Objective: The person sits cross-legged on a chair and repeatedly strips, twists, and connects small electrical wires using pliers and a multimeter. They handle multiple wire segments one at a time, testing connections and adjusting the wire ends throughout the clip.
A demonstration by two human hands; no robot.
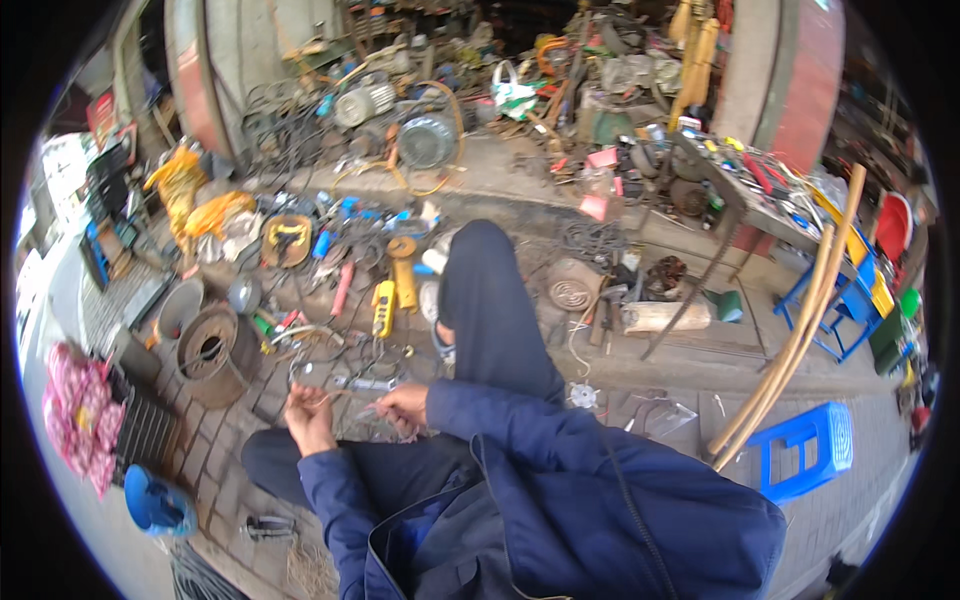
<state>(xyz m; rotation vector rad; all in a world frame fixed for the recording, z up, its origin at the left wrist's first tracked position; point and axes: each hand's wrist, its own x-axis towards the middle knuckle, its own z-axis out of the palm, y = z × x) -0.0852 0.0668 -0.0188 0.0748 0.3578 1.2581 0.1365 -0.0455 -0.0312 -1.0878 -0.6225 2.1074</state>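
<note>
I sit on the ground in dark blue clothes with my leg [487, 300] stretched forward. My left hand [308, 415] and my right hand [404, 404] are close together above my lap, each pinching an end of a thin wire [352, 410] that runs between them. The wire is fine and partly blurred against the paving. Just beyond my hands lie a metal wrench [362, 382] and loose cables on the brick floor.
A rusty round drum [212, 352] stands left of my hands. A yellow handheld meter [383, 307], tools and motor parts litter the ground ahead. A blue plastic stool [812, 447] and wooden poles [790, 350] are at right. A cluttered bench [760, 190] stands far right.
</note>
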